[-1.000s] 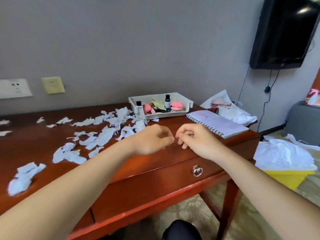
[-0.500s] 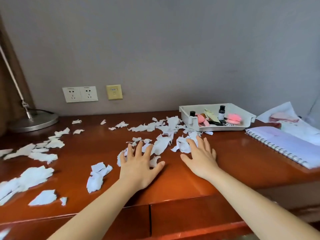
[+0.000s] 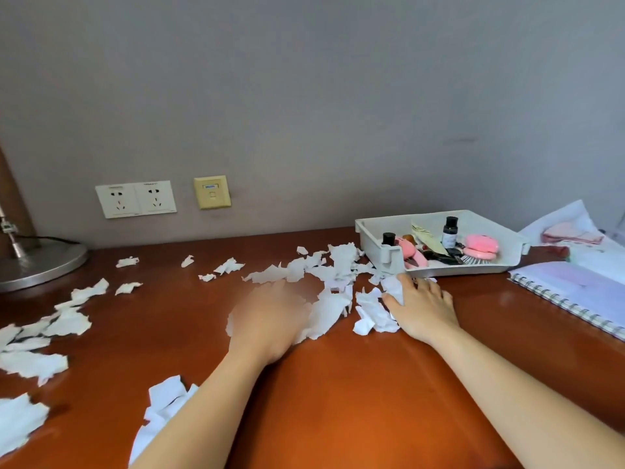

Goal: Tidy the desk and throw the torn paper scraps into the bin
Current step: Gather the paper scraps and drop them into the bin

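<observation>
Your right hand [image 3: 422, 309] lies flat at centre right, fingers straight, touching paper scraps [image 3: 341, 265] just beside the tray [image 3: 375, 242]. Your left hand [image 3: 270, 319], at centre, is blurred over the scraps; you cannot tell its finger position. More scraps cover the desk [image 3: 338, 401] at left.

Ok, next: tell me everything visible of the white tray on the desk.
The white tray looks like plastic: shallow, rectangular, lying flat on the desk near the wall. Two dark-capped bottles stand in it among pink items. Paper scraps lie against its near-left corner; the right hand reaches close to its front edge.
</observation>
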The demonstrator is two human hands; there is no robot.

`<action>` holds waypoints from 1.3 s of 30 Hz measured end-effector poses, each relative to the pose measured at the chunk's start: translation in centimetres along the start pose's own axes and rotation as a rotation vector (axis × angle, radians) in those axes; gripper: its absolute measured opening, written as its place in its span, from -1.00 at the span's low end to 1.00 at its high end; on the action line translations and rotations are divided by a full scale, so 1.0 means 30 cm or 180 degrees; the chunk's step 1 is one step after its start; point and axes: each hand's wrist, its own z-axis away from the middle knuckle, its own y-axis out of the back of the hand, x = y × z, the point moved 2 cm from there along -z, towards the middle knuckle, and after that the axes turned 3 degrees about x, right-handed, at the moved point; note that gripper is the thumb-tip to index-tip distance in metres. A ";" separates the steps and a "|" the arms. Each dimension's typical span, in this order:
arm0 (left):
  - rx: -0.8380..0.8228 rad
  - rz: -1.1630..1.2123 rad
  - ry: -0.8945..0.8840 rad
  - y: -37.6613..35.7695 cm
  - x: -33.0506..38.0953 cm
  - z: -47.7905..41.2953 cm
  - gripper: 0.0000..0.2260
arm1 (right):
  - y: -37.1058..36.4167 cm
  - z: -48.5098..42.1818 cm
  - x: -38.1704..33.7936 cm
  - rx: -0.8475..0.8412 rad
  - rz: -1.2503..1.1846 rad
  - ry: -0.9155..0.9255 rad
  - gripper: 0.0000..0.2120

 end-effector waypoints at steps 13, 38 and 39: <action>0.0187 0.0081 -0.0033 0.000 0.017 -0.068 -0.45 | 0.011 0.030 -0.067 0.0278 -0.0681 0.0981 -0.60; 0.0826 0.0392 -0.0154 0.002 -0.024 -0.138 -0.82 | -0.044 -0.087 -0.231 0.0422 -0.0877 0.1156 -0.81; 0.0894 0.0503 -0.0101 0.003 -0.032 -0.140 -0.78 | -0.042 -0.089 -0.226 0.0440 -0.0998 0.1090 -0.80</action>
